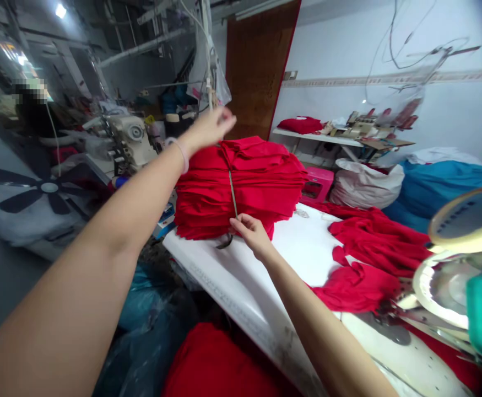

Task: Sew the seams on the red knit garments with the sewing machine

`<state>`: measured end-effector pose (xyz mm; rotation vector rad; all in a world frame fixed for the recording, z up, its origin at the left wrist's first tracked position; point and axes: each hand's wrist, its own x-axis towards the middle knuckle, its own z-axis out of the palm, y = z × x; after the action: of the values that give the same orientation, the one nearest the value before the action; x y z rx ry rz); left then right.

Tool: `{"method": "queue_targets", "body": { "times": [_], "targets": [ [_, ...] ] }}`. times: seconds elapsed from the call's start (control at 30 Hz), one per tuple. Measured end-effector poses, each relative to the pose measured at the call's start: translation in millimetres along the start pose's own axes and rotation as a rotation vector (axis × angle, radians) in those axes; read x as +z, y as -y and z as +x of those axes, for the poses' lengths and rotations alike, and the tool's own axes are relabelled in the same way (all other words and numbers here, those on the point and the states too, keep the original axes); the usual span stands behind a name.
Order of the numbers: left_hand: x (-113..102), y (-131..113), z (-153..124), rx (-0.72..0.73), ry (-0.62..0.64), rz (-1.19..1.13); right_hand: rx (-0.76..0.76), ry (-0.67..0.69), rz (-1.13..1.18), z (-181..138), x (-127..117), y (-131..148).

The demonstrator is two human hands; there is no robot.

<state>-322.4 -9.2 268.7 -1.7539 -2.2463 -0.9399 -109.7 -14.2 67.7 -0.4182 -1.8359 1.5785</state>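
Observation:
A tall stack of folded red fabric pieces (241,187) sits on a white table (232,281), with a thin grey strap (232,193) running down its front. My right hand (251,234) pinches the strap low on the stack, and its dark loose end (225,242) hangs below. My left hand (211,129), wearing a pale bracelet, is blurred just above the top of the stack. I cannot tell whether it holds the strap. Loose red cloth (373,242) lies crumpled on the table to the right.
A white sewing machine (131,135) stands at left, with a seated person (32,116) beyond it. A wall shelf (315,138) holds red cloth. White (367,184) and blue (443,190) sacks lie behind the table. A pale machine part (443,286) intrudes at right. Red fabric (211,364) lies below.

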Motion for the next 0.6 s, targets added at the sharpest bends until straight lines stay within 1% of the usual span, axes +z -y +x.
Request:
{"method": "queue_targets", "body": {
  "times": [0.03, 0.07, 0.13, 0.17, 0.23, 0.3, 0.37, 0.43, 0.5, 0.53, 0.6],
  "targets": [
    [14, 7, -15, -0.012, 0.039, 0.042, -0.025, -0.004, 0.048, 0, 0, 10],
    [28, 13, -30, -0.029, 0.049, 0.132, -0.056, -0.015, 0.098, 0, 0, 23],
    [49, 24, -53, -0.011, -0.007, 0.236, -0.128, -0.046, 0.196, 8, -3, 55],
    [55, 28, -60, 0.004, -0.039, 0.268, -0.165, -0.062, 0.239, 15, -5, 74],
    [62, 32, -65, 0.031, -0.086, 0.289, -0.232, -0.092, 0.307, 32, -9, 115],
    [66, 34, -61, 0.058, -0.121, 0.298, -0.278, -0.110, 0.364, 51, -11, 151],
    [69, 36, -56, 0.090, -0.169, 0.273, -0.294, -0.072, 0.416, 65, -5, 173],
    [70, 38, -54, 0.113, -0.209, 0.207, -0.289, 0.035, 0.363, 71, 7, 174],
    [68, 35, -60, 0.151, -0.258, 0.105, -0.253, 0.155, 0.247, 71, 21, 156],
    [66, 32, -66, 0.166, -0.301, 0.041, -0.230, 0.187, 0.208, 70, 26, 144],
    [63, 21, -85, 0.168, -0.398, -0.142, -0.189, 0.173, 0.219, 70, 31, 121]
  ]
}}
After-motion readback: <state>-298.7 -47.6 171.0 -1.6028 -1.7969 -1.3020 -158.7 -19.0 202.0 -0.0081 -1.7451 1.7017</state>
